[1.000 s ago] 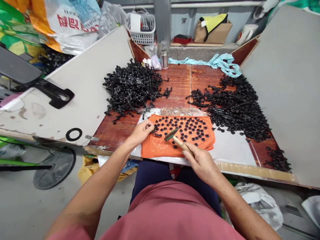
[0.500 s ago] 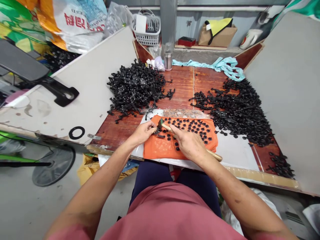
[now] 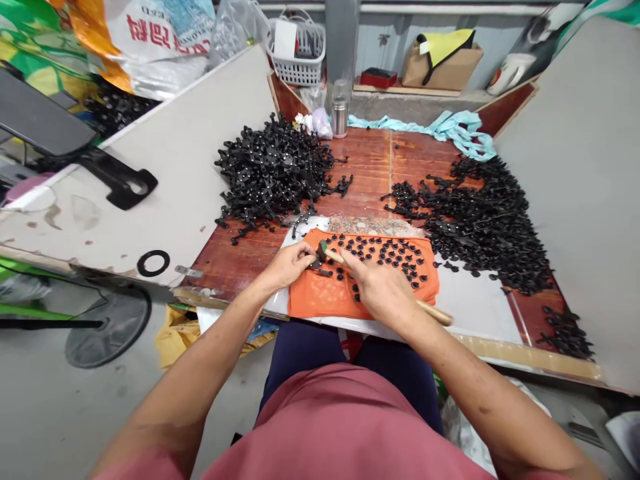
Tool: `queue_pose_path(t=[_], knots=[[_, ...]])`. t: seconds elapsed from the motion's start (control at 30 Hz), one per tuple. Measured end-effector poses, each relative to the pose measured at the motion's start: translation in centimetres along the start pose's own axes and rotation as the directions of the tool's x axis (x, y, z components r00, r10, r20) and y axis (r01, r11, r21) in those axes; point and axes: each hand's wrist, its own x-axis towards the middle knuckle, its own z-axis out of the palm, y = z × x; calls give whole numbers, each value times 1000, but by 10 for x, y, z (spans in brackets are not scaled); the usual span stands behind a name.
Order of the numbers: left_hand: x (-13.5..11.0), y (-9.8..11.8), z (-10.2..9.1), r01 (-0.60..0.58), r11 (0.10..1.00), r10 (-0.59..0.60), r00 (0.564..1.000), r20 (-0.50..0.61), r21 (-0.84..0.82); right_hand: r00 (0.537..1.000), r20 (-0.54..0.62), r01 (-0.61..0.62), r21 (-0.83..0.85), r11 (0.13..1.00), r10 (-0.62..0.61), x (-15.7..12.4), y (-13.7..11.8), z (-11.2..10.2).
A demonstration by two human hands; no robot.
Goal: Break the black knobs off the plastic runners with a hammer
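My right hand (image 3: 383, 288) is wrapped round the wooden handle of a hammer (image 3: 334, 256), whose small dark head is over the left part of an orange cloth (image 3: 320, 300). Just left of the hammer head, my left hand (image 3: 290, 265) pinches a black plastic part (image 3: 320, 268) against the cloth. The fingertips and hammer head partly hide that part. Several small round black pieces with pointed tips (image 3: 400, 257) stand spread over the cloth, some beside my right hand.
A heap of branched black parts (image 3: 275, 167) lies at the back left of the wooden table (image 3: 367, 157), and another black heap (image 3: 485, 220) at the right. A metal flask (image 3: 339, 119) and a blue cloth strip (image 3: 455, 133) lie along the back. Grey boards (image 3: 575, 167) flank both sides.
The hammer's handle end has shifted slightly right and down. My left hand keeps its pinch in the same spot. The whole view has shifted a little.
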Motion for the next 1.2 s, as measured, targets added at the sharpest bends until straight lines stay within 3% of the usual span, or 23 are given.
queue_pose_path(t=[0.07, 0.17, 0.3, 0.47, 0.67, 0.77, 0.9, 1.0, 1.2], knots=[[1, -2, 0, -10, 999, 10, 1000, -3, 45, 996, 88, -11, -43, 999, 15, 3, -3, -4], [0, -2, -1, -53, 988, 55, 998, -9, 144, 994, 104, -27, -42, 999, 31, 9, -4, -7], [-8, 5, 1, -77, 952, 90, 995, -32, 297, 997, 83, -8, -11, 1000, 9, 11, 1, -6], [-14, 13, 5, -67, 941, 89, 995, -53, 332, 999, -39, -22, 47, 999, 24, 2, 3, 0], [-20, 20, 1, -52, 907, 69, 997, -26, 419, 994, 107, -25, 11, 1000, 24, 3, -8, -5], [-32, 23, -2, -132, 878, 118, 991, 59, 460, 993, 117, -21, 19, 1000, 19, 6, -6, -8], [-42, 18, 2, -258, 763, 228, 965, 127, 593, 998, 65, 9, 19, 1000, -10, 8, 1, -5], [-45, 14, 8, -229, 685, 214, 971, 109, 692, 1000, -2, -5, 55, 998, 5, 3, 11, -4], [-57, 17, 16, -142, 645, 225, 974, -9, 750, 982, -113, -123, 242, 963, 153, -36, 36, -9]])
